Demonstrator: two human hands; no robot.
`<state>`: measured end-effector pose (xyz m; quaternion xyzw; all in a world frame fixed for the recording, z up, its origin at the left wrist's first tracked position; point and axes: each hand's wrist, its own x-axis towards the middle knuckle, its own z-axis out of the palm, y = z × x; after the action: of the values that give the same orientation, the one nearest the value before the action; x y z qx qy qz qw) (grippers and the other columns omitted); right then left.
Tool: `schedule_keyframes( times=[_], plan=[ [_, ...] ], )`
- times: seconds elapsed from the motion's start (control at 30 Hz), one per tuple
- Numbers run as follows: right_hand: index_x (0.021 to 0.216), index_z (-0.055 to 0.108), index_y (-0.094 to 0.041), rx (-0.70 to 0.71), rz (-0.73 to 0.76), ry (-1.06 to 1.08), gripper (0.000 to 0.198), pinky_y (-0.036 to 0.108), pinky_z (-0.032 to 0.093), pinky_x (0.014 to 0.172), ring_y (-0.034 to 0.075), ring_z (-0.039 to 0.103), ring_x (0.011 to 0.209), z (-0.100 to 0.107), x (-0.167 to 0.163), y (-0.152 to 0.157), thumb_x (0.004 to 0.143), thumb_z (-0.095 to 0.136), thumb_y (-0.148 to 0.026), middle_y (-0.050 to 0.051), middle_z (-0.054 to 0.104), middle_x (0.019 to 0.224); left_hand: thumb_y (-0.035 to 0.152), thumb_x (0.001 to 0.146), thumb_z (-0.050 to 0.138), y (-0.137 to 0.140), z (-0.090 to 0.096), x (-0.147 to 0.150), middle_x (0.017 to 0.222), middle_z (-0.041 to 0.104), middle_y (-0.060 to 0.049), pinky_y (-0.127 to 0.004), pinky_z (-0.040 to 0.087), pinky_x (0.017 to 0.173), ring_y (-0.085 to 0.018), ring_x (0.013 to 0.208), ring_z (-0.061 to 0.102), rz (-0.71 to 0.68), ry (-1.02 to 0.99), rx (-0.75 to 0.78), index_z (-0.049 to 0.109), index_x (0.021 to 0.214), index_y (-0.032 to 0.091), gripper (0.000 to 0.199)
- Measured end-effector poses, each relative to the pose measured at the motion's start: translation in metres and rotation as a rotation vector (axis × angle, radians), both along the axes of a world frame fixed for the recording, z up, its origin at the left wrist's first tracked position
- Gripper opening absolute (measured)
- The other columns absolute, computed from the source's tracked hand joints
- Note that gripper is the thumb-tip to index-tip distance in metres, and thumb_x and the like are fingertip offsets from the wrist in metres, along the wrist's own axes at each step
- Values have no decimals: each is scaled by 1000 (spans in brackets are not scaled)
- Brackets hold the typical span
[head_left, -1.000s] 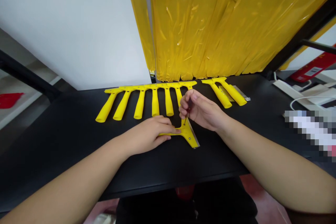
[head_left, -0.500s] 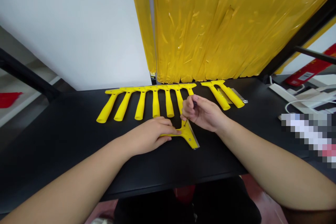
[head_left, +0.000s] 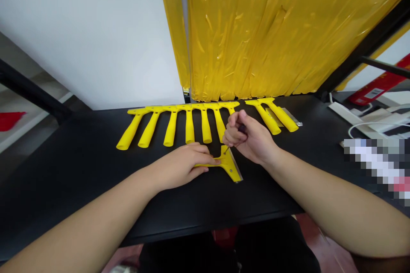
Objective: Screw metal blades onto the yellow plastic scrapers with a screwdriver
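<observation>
On the black table lies a yellow scraper with a metal blade along its right edge and a screw in its head. My left hand is closed round its handle, pressing it to the table. In my right hand is a screwdriver with a dark handle, the fingers wrapped about it. Its thin shaft slants down to the upper screw hole of the scraper head. Behind my hands, several more yellow scrapers lie in a row, handles toward me.
Two yellow scrapers lie apart at the back right, beside a flat metallic-looking piece. Yellow plastic sheeting and a white panel stand behind the black table. White power strips with cables are at the right.
My right hand has turned and shifted slightly, showing more of the screwdriver handle and tilting its shaft. My left hand stays on the scraper, which has barely moved.
</observation>
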<state>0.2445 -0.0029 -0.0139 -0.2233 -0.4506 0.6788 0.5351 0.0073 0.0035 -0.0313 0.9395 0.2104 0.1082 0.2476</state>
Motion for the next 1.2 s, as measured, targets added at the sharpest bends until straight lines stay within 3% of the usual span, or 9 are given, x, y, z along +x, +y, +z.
schedule_keyframes(
  times=[0.1,0.23,0.4,0.67,0.8,1.03,1.13,1.2],
  plan=[
    [86,53,-27,-25,-9,10,36,30,31,56,12,19,51,6,5,-2,100,64,-58,-10,23,57,17,103,63,0,1,0,109,73,-6,-35,52,93,-22,103,66,-1,1,3,72,137,30,38],
    [83,48,-26,-57,91,-7,36,30,24,57,12,18,52,5,20,-11,100,65,-54,-9,23,59,16,103,63,-1,1,0,110,72,-6,-35,52,93,-22,103,66,2,16,-7,72,137,30,38],
    [83,45,-26,-49,142,56,34,31,23,59,13,18,53,-5,32,-22,101,64,-49,-8,23,60,15,103,63,-1,2,0,113,72,-6,-35,52,95,-22,105,66,10,32,-34,71,138,31,40],
    [85,43,-26,-36,214,59,34,32,24,61,14,23,57,-8,24,-30,104,61,-48,-7,27,63,15,103,63,-1,2,0,115,71,-5,-35,52,96,-21,106,66,17,50,-31,70,139,33,41],
    [89,44,-26,74,211,27,26,31,26,62,14,27,60,-13,22,-33,108,58,-40,-7,34,67,14,102,63,-1,3,1,114,71,-5,-35,52,95,-22,106,66,19,55,-30,72,136,32,39],
    [96,50,-24,347,121,-101,16,35,41,77,16,51,81,-29,25,-32,108,60,-27,0,56,90,14,102,63,-1,4,1,114,72,-5,-35,53,94,-21,105,67,18,40,-31,71,137,32,40],
    [93,51,-23,332,174,-88,21,34,42,74,15,50,75,-32,24,-31,109,58,-34,0,52,87,14,102,63,-1,3,1,113,72,-5,-35,53,95,-21,105,67,10,44,-32,72,137,32,40],
    [95,50,-24,270,240,-34,24,31,36,66,13,40,66,-32,22,-33,111,53,-42,-4,43,79,14,103,62,-1,4,2,112,72,-5,-35,53,95,-21,104,67,10,41,-35,72,135,31,38]
  ],
)
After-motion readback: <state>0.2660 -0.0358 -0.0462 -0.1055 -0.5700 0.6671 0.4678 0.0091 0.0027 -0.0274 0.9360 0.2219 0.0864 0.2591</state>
